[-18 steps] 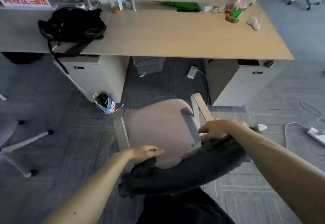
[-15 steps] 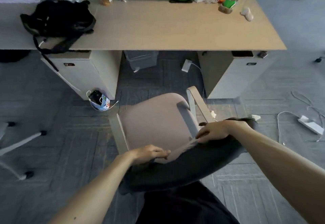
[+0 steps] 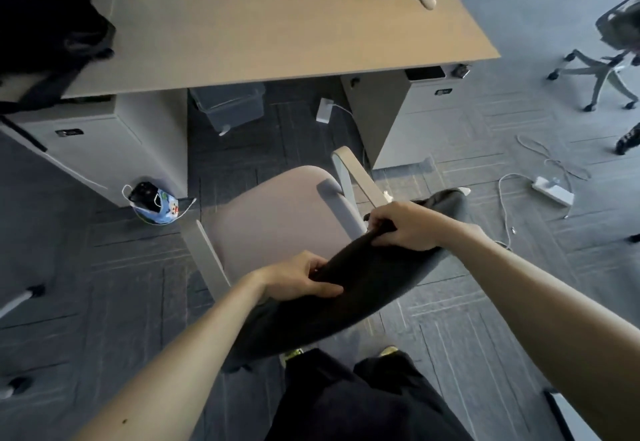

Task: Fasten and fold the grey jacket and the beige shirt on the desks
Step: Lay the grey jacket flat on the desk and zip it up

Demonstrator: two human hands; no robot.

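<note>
The grey jacket (image 3: 360, 298) hangs in a dark bundle between my two hands, above the back part of a pink chair seat (image 3: 277, 219). My left hand (image 3: 301, 279) grips its near left edge, fingers curled over the cloth. My right hand (image 3: 403, 226) grips the upper right edge, and a sleeve end trails off to the right behind my wrist. The wooden desk (image 3: 277, 28) lies ahead, beyond the chair. No beige shirt shows in this view.
A black backpack (image 3: 45, 38) sits on the desk's left end, small items along its far edge. Under the desk stand two cabinets (image 3: 138, 142) and a grey bin (image 3: 232, 108). A helmet (image 3: 154, 203), cables and a power strip (image 3: 552, 191) lie on the floor. An office chair (image 3: 609, 56) stands at right.
The view has closed in on the chair and desk. My hands have drawn nearer each other, and the jacket is lifted and bunched higher between them.
</note>
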